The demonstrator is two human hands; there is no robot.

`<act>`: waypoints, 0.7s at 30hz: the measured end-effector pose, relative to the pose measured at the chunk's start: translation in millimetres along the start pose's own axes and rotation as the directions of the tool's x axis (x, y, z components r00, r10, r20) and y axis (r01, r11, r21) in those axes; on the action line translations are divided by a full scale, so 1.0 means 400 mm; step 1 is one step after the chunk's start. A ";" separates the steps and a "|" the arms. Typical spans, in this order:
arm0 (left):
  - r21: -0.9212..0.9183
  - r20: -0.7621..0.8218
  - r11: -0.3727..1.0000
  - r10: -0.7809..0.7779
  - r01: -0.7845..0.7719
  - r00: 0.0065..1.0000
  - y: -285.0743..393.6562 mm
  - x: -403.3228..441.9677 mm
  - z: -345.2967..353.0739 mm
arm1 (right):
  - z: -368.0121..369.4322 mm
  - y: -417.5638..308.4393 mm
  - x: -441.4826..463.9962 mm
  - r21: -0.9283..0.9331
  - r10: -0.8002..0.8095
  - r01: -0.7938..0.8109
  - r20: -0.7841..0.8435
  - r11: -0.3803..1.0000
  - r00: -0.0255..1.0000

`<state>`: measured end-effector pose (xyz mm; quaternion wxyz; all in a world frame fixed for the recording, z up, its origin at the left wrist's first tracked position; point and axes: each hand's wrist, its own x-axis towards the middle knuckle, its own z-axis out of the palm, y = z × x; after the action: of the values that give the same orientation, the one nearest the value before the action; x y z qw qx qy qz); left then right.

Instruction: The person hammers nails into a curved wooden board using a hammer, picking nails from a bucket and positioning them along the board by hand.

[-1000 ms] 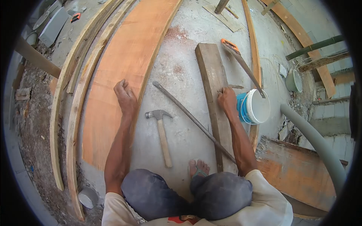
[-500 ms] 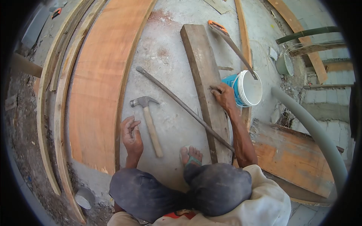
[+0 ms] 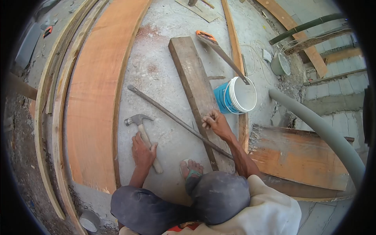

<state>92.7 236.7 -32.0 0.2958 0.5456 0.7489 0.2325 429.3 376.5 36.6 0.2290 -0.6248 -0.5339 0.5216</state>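
A claw hammer (image 3: 138,120) with a wooden handle lies on the concrete floor. My left hand (image 3: 143,152) is closed around the middle of its handle, the thumb on the right side. My right hand (image 3: 216,123) is over a thick wooden beam (image 3: 192,72), with thumb and fingers pinched together near its left edge. Whatever is between those fingers is too small to name. A long metal bar (image 3: 168,113) lies slantwise, its lower end across the beam. Just beyond my right hand is a blue and white bucket (image 3: 225,98).
A handsaw (image 3: 221,53) with an orange handle leans on the bucket rim. To the left lie a long plywood panel (image 3: 98,86) and narrow timber strips (image 3: 58,117). A grey pipe (image 3: 313,117) and another plywood piece (image 3: 301,156) are at the right. My sandalled foot (image 3: 192,168) is near the beam.
My left hand has moved onto the hammer handle and closed on it. My right hand stays pinched at the beam, a little nearer to me along it. The view has shifted slightly.
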 end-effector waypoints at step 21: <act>-0.255 0.178 0.926 -0.238 0.278 0.955 -0.140 0.002 -0.091 | -0.170 -0.129 -0.094 0.633 0.143 -0.319 0.315 0.705 0.938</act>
<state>29.3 220.0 -43.7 0.4506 0.4106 0.7509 0.2540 472.4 377.8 119.4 0.3054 -0.4927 -0.2484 0.7761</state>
